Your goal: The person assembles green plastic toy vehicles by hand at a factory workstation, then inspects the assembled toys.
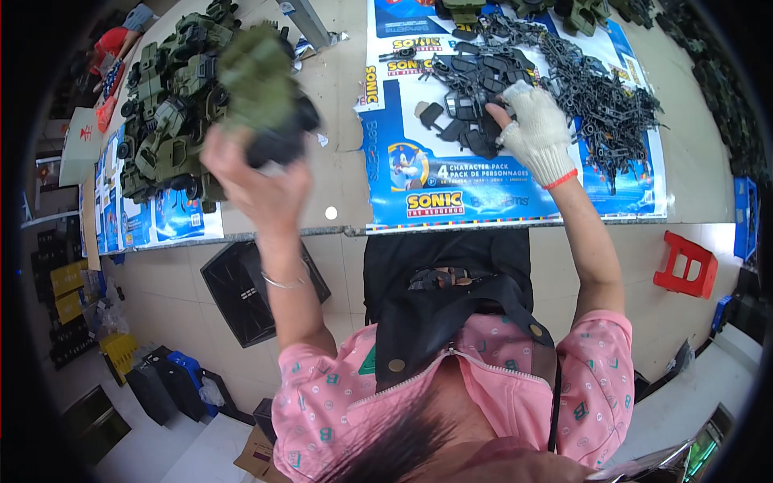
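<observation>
My bare left hand [262,181], smeared by motion, is closed on an olive-green toy military vehicle [262,80]. It holds the vehicle above the table by its dark lower end, to the right of a heap of similar green toy vehicles [169,109]. My right hand [535,133] wears a white knitted glove, with the thumb bare. It reaches over a pile of small black plastic parts [475,133], thumb and fingers apart, and nothing shows between them. Its fingertips partly cover the parts beneath.
Printed blue-and-white sheets [491,205] cover part of the table. A tangle of thin black parts [616,121] lies right of my glove. A metal post [304,22] rises at the back. Below the table are a black crate [229,294] and a red stool [684,266].
</observation>
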Tool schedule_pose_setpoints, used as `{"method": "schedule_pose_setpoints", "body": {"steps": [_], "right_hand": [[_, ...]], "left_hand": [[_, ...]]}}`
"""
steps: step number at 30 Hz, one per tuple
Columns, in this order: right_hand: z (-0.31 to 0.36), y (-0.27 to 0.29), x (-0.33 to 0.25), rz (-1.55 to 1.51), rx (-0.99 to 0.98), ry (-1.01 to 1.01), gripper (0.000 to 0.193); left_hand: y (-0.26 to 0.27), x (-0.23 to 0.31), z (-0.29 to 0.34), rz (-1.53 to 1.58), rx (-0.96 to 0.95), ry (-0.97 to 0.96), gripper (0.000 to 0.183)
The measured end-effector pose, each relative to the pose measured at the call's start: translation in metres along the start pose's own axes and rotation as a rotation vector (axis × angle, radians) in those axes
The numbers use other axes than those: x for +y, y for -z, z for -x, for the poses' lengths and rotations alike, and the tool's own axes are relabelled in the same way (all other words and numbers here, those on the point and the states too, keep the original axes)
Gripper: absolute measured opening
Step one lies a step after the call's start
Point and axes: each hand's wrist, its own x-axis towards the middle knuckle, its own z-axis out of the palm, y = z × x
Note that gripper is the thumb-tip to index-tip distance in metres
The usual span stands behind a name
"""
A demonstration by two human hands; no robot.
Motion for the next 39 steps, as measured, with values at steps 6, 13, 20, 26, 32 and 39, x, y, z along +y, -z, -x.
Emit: {"method": "schedule_pose_setpoints", "body": {"steps": [6, 13, 20, 26, 32, 39], "right_hand": [[0.015, -0.013, 0.015, 0.014, 0.021, 0.131, 0.029], [0.023, -0.018, 0.011, 0.139, -0.183, -0.068, 0.038], [0.02, -0.007, 0.037, -0.478, -0.116, -0.2, 0.028], [0.038, -0.027, 0.035, -0.889, -0.026, -0.279, 0.03], [0.029, -0.044, -0.007, -1.56, -0.01, -0.261, 0.029], [0.104, -0.032, -0.068, -1.574, 0.177, -0.281, 0.021]], "left_hand": [[-0.009, 0.099, 0.102, 0.102, -0.251, 0.103, 0.073], [0.018, 0.103, 0.078, 0.492, -0.685, 0.349, 0.069], [-0.033, 0.038, 0.054, 0.376, -0.459, 0.253, 0.068], [-0.071, 0.013, 0.042, 0.977, -0.802, 0.374, 0.069], [-0.06, 0.039, 0.028, 0.807, -0.804, 0.15, 0.069], [0.006, 0.047, 0.068, 0.23, -0.552, 0.541, 0.078]]}}
